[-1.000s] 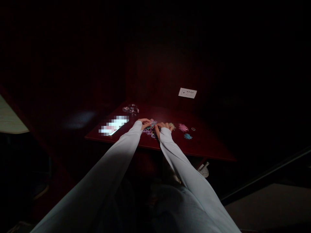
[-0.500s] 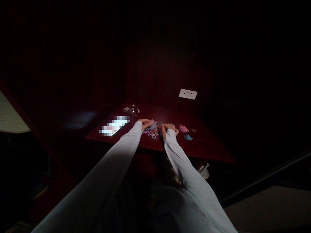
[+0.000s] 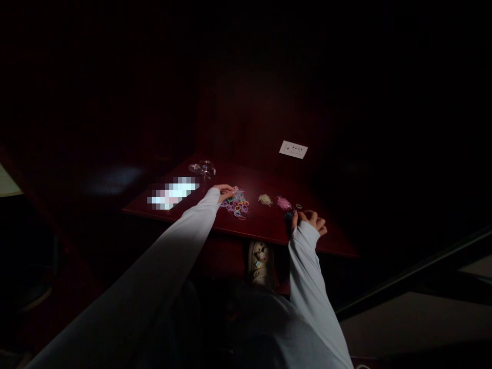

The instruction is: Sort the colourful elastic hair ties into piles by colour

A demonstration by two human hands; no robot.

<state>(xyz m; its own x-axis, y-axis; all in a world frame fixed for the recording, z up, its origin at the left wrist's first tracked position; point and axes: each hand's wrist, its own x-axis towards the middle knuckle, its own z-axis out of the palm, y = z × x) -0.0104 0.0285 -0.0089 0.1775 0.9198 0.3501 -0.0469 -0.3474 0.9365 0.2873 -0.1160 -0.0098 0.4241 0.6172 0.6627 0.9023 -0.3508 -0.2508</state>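
Note:
A mixed pile of small coloured elastic hair bands (image 3: 237,204), mostly purple with some yellow, orange and teal, lies on the dark red table (image 3: 265,228). My left hand (image 3: 225,192) rests at the pile's left edge, fingers stretched towards it and slightly apart. Farther right, my right hand (image 3: 310,220) is closed, thumb and fingertips together over the small blue band pile (image 3: 288,216), which it partly covers. Whatever those fingertips pinch is too small to see. Between the hands lie a pale yellow band pile (image 3: 265,199) and a pink band pile (image 3: 284,203).
A lone pale band (image 3: 299,206) sits beyond my right hand. On the left are a glowing, blurred-out phone (image 3: 173,193) and a clear container (image 3: 206,169). A socket plate (image 3: 293,149) is on the back wall. Below the table edge shows a shoe (image 3: 261,259).
My right hand has moved right, from the mixed pile to the blue pile, uncovering the pale yellow pile. My left hand stays beside the mixed pile. The view has shifted slightly.

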